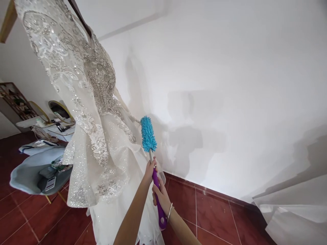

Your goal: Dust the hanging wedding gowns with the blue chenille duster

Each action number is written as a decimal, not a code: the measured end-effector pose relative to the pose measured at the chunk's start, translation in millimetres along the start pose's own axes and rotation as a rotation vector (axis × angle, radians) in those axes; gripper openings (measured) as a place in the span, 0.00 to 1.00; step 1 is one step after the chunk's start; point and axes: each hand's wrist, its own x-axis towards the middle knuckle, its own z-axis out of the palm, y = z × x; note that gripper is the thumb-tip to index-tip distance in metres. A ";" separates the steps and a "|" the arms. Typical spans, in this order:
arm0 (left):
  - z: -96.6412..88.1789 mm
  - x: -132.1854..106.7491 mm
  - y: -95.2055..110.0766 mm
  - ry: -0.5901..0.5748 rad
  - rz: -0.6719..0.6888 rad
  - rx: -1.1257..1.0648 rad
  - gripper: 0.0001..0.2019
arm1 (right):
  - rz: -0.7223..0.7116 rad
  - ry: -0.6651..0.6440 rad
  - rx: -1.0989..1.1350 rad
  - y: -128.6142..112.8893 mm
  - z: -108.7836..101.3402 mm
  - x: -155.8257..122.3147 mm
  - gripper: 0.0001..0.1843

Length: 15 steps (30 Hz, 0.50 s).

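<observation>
Fingers (151,167) of both hands clamp the duster (149,136).
Above them, fluff could snag the gown's (97,136) beading.

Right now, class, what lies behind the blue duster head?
Behind the blue duster head are the beaded white gown and the white wall; the patch directly behind it is hidden.

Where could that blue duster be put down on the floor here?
Bare red floor tiles lie between the white wall and the white cloth at right. The left is crowded: the beaded dress, a blue chair with clutter. Both hands grip the duster.
</observation>
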 end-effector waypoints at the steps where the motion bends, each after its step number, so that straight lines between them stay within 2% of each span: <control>1: -6.2 0.9 0.6 0.010 -0.008 -0.009 0.25 | -0.001 -0.009 -0.014 1.8 2.5 2.8 0.31; 4: -28.6 0.3 -14.6 0.042 -0.072 -0.014 0.22 | 0.033 -0.012 -0.036 20.3 3.6 4.8 0.30; 8: -54.4 -6.9 -53.3 0.108 -0.200 -0.037 0.25 | 0.116 0.019 -0.071 60.0 -6.7 -3.5 0.33; 11: -65.9 -13.0 -81.3 0.139 -0.281 -0.019 0.25 | 0.157 0.073 -0.094 90.9 -18.2 -11.5 0.35; 15: -77.3 -21.1 -115.2 0.158 -0.393 0.117 0.23 | 0.204 0.153 -0.100 125.2 -31.5 -21.0 0.35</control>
